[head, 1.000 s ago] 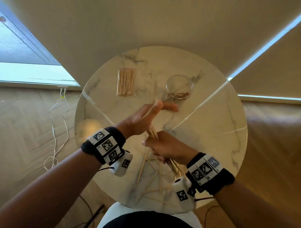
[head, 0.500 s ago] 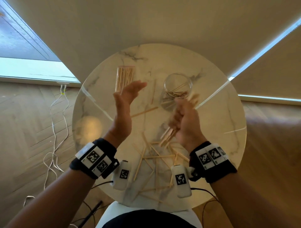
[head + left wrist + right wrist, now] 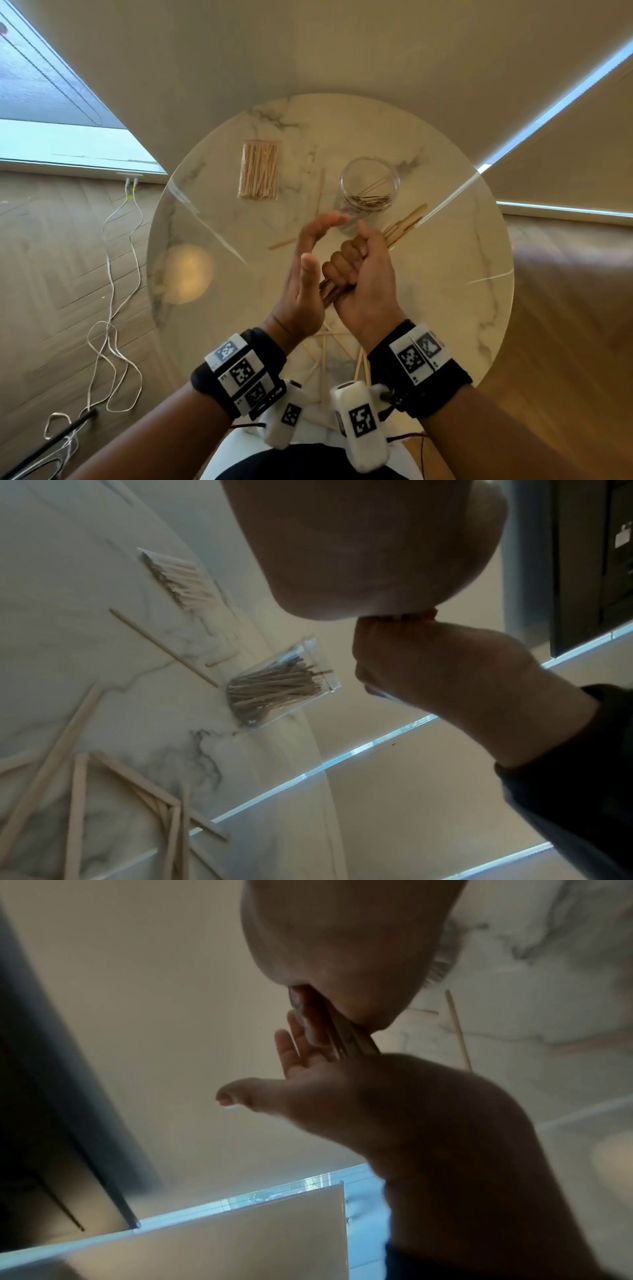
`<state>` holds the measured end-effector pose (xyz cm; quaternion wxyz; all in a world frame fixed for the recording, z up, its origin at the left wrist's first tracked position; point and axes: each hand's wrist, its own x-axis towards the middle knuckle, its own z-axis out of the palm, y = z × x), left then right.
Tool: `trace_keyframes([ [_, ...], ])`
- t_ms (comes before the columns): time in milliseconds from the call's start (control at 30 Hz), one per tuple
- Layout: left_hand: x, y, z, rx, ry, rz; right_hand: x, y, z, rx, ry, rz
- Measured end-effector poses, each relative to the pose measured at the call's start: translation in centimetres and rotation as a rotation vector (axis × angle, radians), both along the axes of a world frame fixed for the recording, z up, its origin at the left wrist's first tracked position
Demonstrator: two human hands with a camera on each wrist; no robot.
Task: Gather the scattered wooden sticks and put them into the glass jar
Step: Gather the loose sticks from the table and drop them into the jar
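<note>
My right hand (image 3: 356, 267) grips a bundle of wooden sticks (image 3: 406, 224) above the middle of the round marble table (image 3: 445, 274). The bundle slants from lower left to upper right, its upper ends just right of the glass jar (image 3: 370, 186). My left hand (image 3: 308, 253) is open, its palm against the bundle's lower ends (image 3: 329, 294). The jar stands upright with several thin sticks inside. The right wrist view shows the sticks (image 3: 346, 1037) meeting the left palm (image 3: 342, 1096). Loose sticks (image 3: 322, 359) lie near the table's front edge, partly hidden by my wrists.
A clear bag of sticks (image 3: 258, 169) lies at the back left of the table. Single sticks lie left of the jar (image 3: 320, 188) and in front of the bag (image 3: 282, 243). White cables (image 3: 113, 274) trail over the wooden floor at the left.
My right hand lifted the bundle from low over the table toward the jar. My left hand swung away to the left, then came back against the bundle's lower ends.
</note>
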<state>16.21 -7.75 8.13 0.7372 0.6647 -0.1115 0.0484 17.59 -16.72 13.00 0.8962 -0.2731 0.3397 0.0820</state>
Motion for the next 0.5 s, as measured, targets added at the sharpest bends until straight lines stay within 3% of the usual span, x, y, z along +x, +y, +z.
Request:
trace_keyframes([
  [100, 1.0, 1.2, 0.0, 0.043, -0.042, -0.056, 0.0, -1.6, -0.5, -0.209, -0.01, 0.243],
  [200, 3.2, 2.1, 0.8, 0.14, -0.056, -0.087, -1.1, -3.3, -1.4, -0.544, -0.03, 0.626],
  [267, 4.1, 1.7, 1.2, 0.21, -0.078, -0.202, -1.9, -3.3, -1.5, -0.739, -0.068, 0.875],
  [400, 4.6, 1.2, 0.2, 0.38, -0.013, -0.477, -0.7, -4.0, -1.4, -0.849, -0.083, 0.96],
  [500, 6.4, 1.3, 0.5, 0.298, -0.005, -0.436, 1.6, -5.4, -1.2, -0.921, -0.086, 1.011],
])
